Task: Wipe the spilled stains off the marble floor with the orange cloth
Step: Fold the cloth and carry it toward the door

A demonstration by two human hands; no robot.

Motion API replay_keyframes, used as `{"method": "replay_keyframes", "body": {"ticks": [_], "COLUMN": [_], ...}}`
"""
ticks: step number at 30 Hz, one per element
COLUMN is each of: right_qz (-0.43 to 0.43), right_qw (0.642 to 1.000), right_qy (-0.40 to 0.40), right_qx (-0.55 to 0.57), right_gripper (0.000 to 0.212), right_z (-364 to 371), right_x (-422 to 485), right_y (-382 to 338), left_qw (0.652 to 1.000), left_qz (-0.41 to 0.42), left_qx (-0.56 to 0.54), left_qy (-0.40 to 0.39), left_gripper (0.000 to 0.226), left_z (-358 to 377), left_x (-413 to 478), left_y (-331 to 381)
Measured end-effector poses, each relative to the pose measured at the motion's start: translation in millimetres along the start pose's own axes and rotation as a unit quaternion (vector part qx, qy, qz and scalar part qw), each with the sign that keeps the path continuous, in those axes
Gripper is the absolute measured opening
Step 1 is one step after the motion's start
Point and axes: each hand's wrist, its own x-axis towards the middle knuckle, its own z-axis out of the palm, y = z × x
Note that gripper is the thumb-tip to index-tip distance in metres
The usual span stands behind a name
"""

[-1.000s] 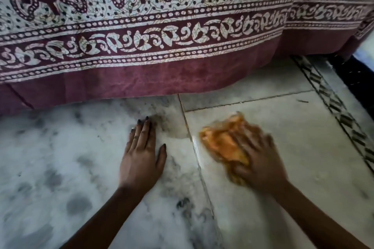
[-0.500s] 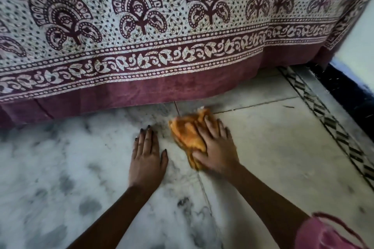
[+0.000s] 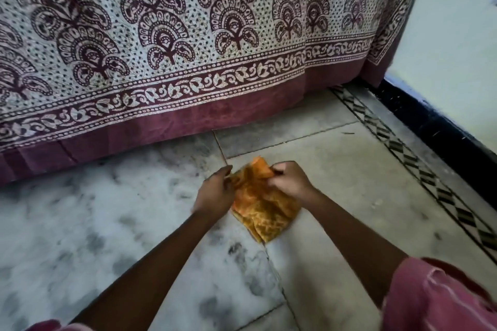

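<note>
Both your left hand (image 3: pixel 215 192) and right hand (image 3: pixel 289 181) are pinching the orange cloth (image 3: pixel 259 207) at mid-frame, over the marble floor (image 3: pixel 107 223). You are probably refolding it; greyish patches (image 3: pixel 197 150) by the seam are hinting at wiping left.

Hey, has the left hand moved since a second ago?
Yes. The left hand shifted right, toward the tile seam, and now grips the cloth.

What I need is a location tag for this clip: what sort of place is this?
Probably a home bedroom: a maroon-and-cream block-printed bedsheet hangs low over the grey-veined white marble floor, and a black-and-white diamond-patterned floor border runs near a black skirting.
</note>
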Motion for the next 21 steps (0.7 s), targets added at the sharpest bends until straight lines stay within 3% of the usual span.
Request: {"method": "replay_keyframes", "body": {"ticks": [4, 10, 12, 15, 18, 21], "right_qz": [-0.06, -0.089, -0.105, -0.08, -0.039, -0.028], "right_qw": [0.993, 0.991, 0.99, 0.987, 0.982, 0.978], "right_qy": [-0.087, -0.094, -0.083, -0.108, -0.163, -0.146], "right_qx": [-0.045, -0.015, 0.035, 0.091, 0.089, 0.146], "right_gripper": [0.015, 0.008, 0.008, 0.043, 0.04, 0.031], "right_z": [-51, -138, -159, -183, -198, -212], "right_x": [-25, -67, -72, -68, -55, -55], "right_y": [-38, -72, -73, -68, -68, -85], "left_qw": [0.977, 0.937, 0.921, 0.915, 0.907, 0.905], "left_qz": [0.114, 0.208, 0.202, 0.189, 0.159, 0.118], "left_qx": [-0.093, -0.048, -0.116, -0.172, -0.21, -0.247], "left_qy": [-0.151, -0.277, -0.313, -0.312, -0.328, -0.326], "left_gripper": [0.059, 0.053, 0.046, 0.05, 0.039, 0.016], "left_z": [-28, -77, -83, -86, -92, -110], "left_x": [18, 37, 42, 54, 76, 89], "left_y": [37, 124, 146, 177, 210, 237]}}
